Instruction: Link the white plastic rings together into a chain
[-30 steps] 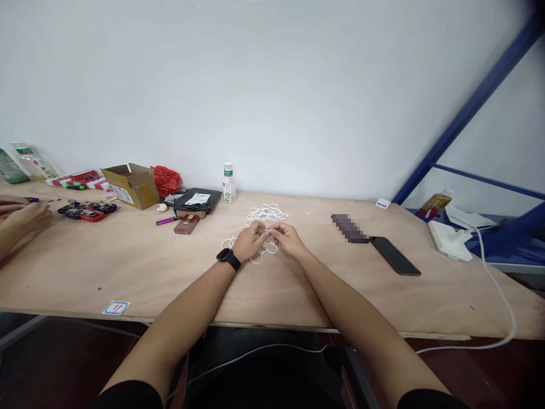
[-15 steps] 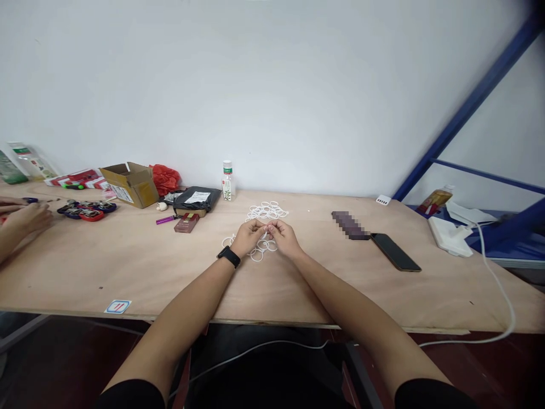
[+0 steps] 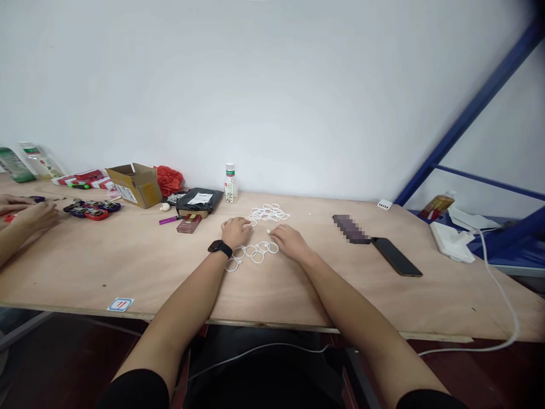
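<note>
A row of linked white rings (image 3: 254,253) lies on the plywood table (image 3: 128,267) between my two hands. Behind it sits a loose pile of white rings (image 3: 269,214). My left hand (image 3: 236,232), with a black watch on its wrist, rests knuckles-up to the left of the row. Its fingers are curled under, and whatever they hold is hidden. My right hand (image 3: 289,238) rests to the right of the row. Its fingertips are pinched together and a small white bit, seemingly a ring, shows at them.
A black phone (image 3: 397,257) and a dark blurred block (image 3: 349,228) lie to the right, a white cable (image 3: 498,284) beyond. A small bottle (image 3: 230,183), black pouch (image 3: 199,200), red packet (image 3: 188,223) and cardboard box (image 3: 135,185) stand behind left. Another person's hands (image 3: 29,213) work at far left.
My hands were together over the rings, fingertips meeting. They have drawn apart and dropped to the table, the left one going left, and the row of linked rings now lies uncovered between them.
</note>
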The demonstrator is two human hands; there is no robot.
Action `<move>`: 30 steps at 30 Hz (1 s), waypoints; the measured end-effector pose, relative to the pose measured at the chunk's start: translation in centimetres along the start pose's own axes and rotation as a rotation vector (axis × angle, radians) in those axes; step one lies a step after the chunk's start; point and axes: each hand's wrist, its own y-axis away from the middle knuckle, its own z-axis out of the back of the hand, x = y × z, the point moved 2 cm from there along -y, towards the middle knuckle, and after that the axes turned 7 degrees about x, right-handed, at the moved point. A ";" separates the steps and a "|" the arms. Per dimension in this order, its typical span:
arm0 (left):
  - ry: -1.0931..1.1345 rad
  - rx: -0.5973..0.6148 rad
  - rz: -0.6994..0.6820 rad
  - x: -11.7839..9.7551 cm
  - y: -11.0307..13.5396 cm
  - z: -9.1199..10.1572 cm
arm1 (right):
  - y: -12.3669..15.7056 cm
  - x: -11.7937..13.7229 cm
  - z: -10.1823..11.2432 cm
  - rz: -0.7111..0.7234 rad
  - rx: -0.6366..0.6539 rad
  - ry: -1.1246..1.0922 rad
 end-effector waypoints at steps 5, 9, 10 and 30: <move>-0.164 0.222 -0.089 -0.4 -0.7 -1.8 | -0.1 1.7 -0.3 0.058 0.104 -0.081; -0.196 0.223 -0.130 -0.8 -0.7 -1.7 | 0.0 1.3 -0.4 0.008 0.084 -0.158; -0.203 0.208 -0.139 -0.8 -0.6 -1.6 | 0.0 0.9 -0.4 -0.010 0.079 -0.171; 0.833 -0.037 -0.300 -4.9 2.0 -1.8 | 0.1 0.6 -0.3 -0.119 -0.352 -0.456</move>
